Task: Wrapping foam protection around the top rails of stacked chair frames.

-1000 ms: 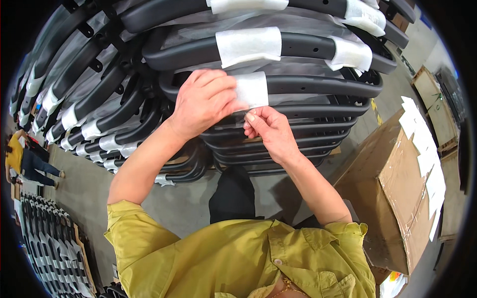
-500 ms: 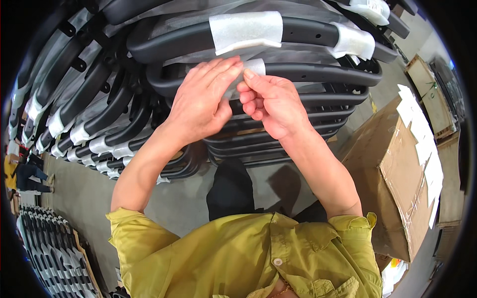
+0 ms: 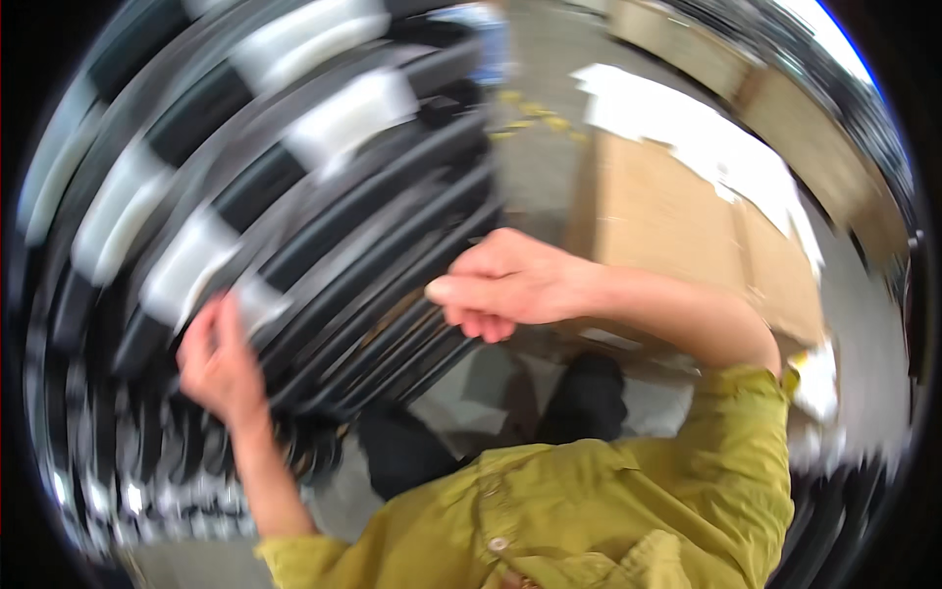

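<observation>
Fingers [image 3: 483, 261] closed, right hand [image 3: 512, 283] swung off the white wrap [image 3: 261, 304], seemingly leaving it to left hand [image 3: 224, 371], grip too blurry to call.

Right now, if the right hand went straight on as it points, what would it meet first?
The right hand, pointing left, would probably meet the stacked black tubes first, though blur leaves depth unclear; it might pass above them.
</observation>
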Motion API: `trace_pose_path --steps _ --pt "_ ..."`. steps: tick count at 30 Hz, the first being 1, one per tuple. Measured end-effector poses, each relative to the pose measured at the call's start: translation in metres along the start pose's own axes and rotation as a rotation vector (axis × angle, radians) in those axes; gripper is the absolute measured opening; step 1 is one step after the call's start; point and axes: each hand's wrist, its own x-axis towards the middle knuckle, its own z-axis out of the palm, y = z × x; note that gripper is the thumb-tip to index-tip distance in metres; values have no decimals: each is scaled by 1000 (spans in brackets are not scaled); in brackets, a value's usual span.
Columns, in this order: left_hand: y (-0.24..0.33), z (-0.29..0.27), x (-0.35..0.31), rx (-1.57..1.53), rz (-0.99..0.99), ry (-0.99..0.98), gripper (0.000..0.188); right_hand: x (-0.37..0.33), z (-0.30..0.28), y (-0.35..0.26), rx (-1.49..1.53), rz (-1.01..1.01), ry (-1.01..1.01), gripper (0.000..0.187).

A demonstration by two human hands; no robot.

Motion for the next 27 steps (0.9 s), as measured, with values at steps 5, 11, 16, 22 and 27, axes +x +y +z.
trace_pose_path --steps 5,11,16,22,27 --pt "-25 -4 7 -75 -53 -14 23 -81 -83 33 -325 58 515 25" --pt "-30 -14 17 168 194 -100 25 -226 -255 123 -717 452 1432 34" --pt "-52 -17 22 171 214 -178 26 -280 -301 181 -897 892 1726 51" --pt "-51 -29 23 166 284 -264 27 -288 -313 190 -522 1040 1673 55" --pt "-56 -46 19 -57 237 -242 24 -302 -373 242 -539 750 1910 31"
